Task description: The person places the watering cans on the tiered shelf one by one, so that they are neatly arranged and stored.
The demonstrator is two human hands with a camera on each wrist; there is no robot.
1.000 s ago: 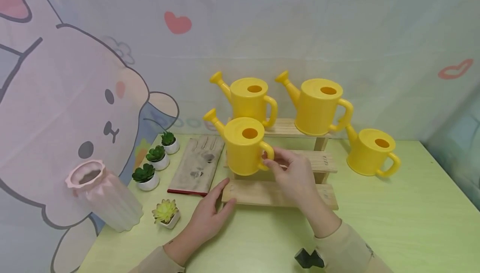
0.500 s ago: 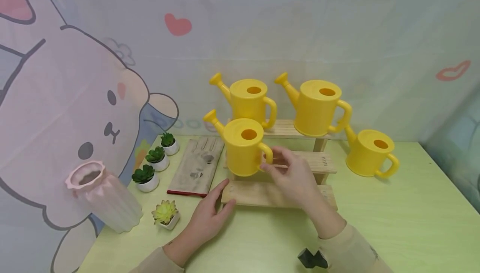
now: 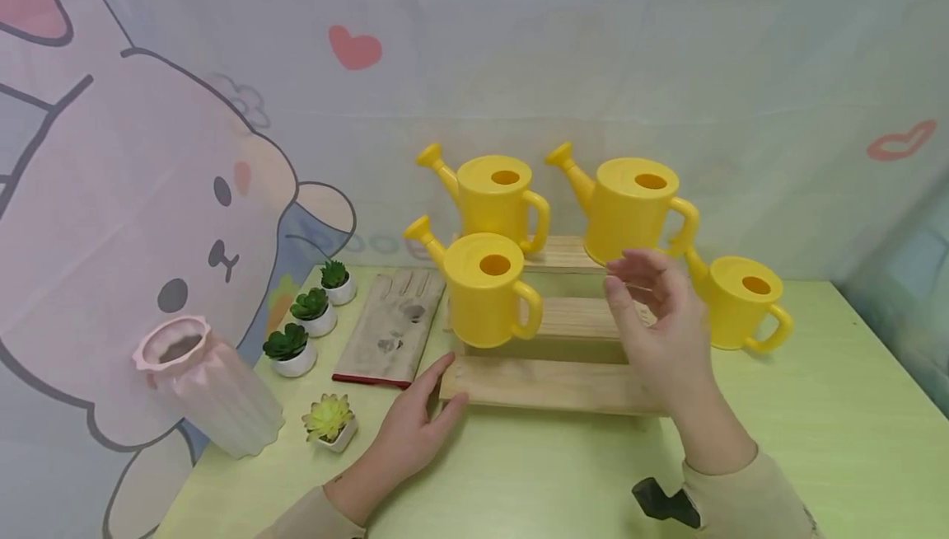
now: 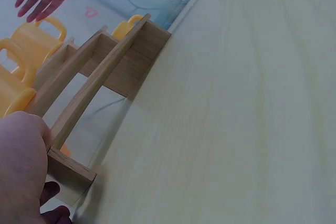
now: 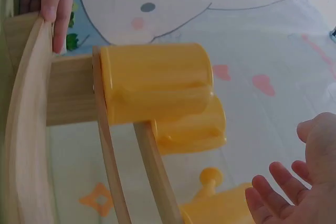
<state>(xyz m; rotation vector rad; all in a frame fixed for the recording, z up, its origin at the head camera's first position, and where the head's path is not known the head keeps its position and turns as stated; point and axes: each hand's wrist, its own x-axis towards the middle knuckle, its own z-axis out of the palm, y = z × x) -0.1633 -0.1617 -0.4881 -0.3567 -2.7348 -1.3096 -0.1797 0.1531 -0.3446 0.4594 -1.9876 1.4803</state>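
My left hand [image 3: 411, 428] grips the left front corner of the three-tier wooden shelf [image 3: 552, 382], its thumb in front of the bottom board. My right hand [image 3: 667, 333] is in the air before the shelf's right side, fingers loosely bent and holding nothing. On the middle board, at the left, stands a yellow watering can [image 3: 482, 300], its handle toward my right hand. Two more watering cans stand on the top board, one at the left [image 3: 493, 193] and one at the right [image 3: 630, 201]. All spouts point left.
Another yellow watering can [image 3: 745, 300] stands on the table right of the shelf, partly behind my right hand. At left lie grey work gloves [image 3: 389, 325], beside several small potted succulents [image 3: 307, 308] and a pink-white vase [image 3: 215, 391]. A printed cloth hangs behind.
My right hand has let go of the middle-board watering can's handle and moved right, away from it. The can stays in place, and my left hand has not moved.
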